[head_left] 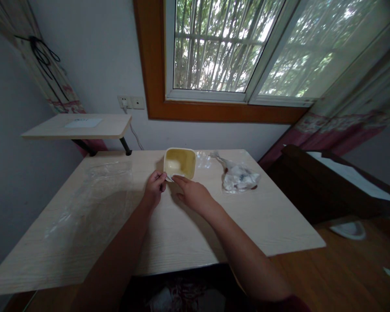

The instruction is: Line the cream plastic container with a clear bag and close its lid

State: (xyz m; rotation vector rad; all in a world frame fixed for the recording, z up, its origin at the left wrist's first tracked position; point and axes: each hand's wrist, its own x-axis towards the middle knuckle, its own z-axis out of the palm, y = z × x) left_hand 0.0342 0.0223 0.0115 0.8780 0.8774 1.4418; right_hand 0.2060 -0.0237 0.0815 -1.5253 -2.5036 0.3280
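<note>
A yellow square tub [184, 162] with a pale rim stands toward the back of the table. At its near left corner, my left hand [154, 187] is closed in a pinch on a small white piece [169, 178], perhaps paper or film; its exact kind is too small to make out. My right hand [195, 195] reaches in from the right. Its fingers are stretched out, with the fingertips by the white piece and the near side of the tub, and the thumb is apart below them. I cannot tell whether these fingertips press on the piece.
A flattened clear plastic bag [107, 199] covers part of the left of the table [188, 242]. Right of the tub lies a knotted clear bag [240, 177] with dark and reddish contents, beside a bubbly plastic scrap [203, 159]. A raised shelf [113, 125] stands at back left.
</note>
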